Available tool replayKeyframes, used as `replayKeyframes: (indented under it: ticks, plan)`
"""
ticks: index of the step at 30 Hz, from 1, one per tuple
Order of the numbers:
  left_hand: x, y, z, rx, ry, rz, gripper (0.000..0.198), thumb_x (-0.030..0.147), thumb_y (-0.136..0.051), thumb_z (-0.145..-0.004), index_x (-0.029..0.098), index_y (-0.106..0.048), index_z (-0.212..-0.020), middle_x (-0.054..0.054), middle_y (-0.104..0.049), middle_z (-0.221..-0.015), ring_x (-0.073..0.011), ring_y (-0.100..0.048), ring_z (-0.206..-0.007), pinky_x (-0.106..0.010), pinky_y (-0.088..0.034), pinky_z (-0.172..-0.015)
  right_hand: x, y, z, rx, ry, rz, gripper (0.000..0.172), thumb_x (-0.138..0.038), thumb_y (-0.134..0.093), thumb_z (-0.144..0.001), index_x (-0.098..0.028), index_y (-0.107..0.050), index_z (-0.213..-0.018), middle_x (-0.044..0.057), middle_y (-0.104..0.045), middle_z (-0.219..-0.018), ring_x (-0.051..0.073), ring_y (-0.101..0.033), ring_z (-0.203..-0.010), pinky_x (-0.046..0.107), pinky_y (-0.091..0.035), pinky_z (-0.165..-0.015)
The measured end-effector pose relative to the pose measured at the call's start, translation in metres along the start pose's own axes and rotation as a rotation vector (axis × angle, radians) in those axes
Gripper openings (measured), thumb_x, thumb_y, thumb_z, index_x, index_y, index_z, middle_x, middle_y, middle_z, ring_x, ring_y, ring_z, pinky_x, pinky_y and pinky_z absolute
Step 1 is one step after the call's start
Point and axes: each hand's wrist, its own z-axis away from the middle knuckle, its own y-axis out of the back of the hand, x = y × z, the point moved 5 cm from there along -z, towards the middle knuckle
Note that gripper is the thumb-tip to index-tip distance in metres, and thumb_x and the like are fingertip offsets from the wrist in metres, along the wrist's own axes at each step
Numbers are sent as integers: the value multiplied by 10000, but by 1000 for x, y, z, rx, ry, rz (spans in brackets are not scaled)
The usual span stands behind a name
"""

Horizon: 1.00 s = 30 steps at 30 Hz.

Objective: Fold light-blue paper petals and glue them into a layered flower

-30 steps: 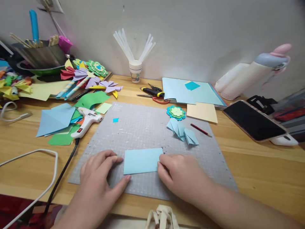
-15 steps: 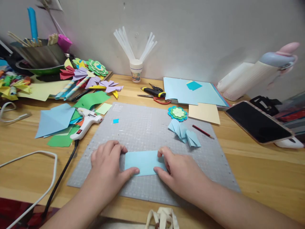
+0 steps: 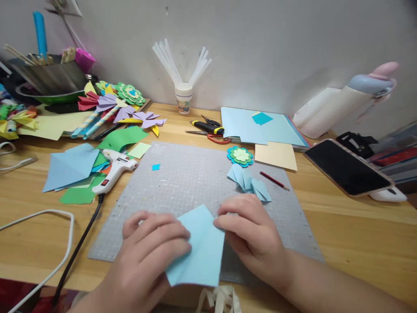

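A light blue sheet of paper [image 3: 202,252], with a faint crease across it, is held tilted over the front of the grey cutting mat [image 3: 182,174]. My left hand [image 3: 150,252] grips its left side, fingers on top and the thumb hidden. At its upper right edge my right hand [image 3: 250,234] pinches the paper between thumb and fingers. Beyond my right hand lie folded light blue paper pieces [image 3: 249,180], a layered paper flower [image 3: 240,156] and a pencil [image 3: 274,181]. A small blue paper scrap [image 3: 156,167] rests on the mat's left part.
A white glue gun [image 3: 115,171] with a black cord lies left of the mat among paper sheets [image 3: 70,167]. Behind are scissors [image 3: 218,138], a utility knife [image 3: 207,127] and a paper cup [image 3: 183,98] of white sticks. A phone [image 3: 348,167] and a bottle [image 3: 345,104] are at right.
The paper has gone from a flat folded strip on the mat to an opened, tilted sheet nearer me. Both hands turned with it, the right now at its upper edge.
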Motion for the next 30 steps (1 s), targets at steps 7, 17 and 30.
replayKeyframes:
  ticks: [7,17,30]
  plan:
    - [5,-7,14,92,-90,-257,270,101,-464,-892,259,-639,-1023,6,-742,-940,-194,-633,-908,-351,-358,-818,-14,-6,6,-115,159,291,206,-124,-494,-892,-262,-612,-991,-6,-654,-1169,192,-506,-1058,393,-259,-890]
    - [-2,-22,20,-100,2,-45,242,210,-489,-913,288,-626,-1097,34,-713,-1122,-163,-615,-1042,-353,-316,-1004,-3,-24,3,-480,-35,16,78,-124,-569,-805,-191,-595,-836,44,-682,-1137,179,-607,-1029,363,-331,-903]
    - [-22,-21,-11,7,215,-251,235,264,-526,-885,193,-597,-1097,-70,-701,-1048,-252,-618,-964,-438,-366,-903,33,-33,-4,-347,-402,44,216,-212,-560,-869,-173,-510,-662,29,-573,-843,164,-527,-786,301,-393,-705]
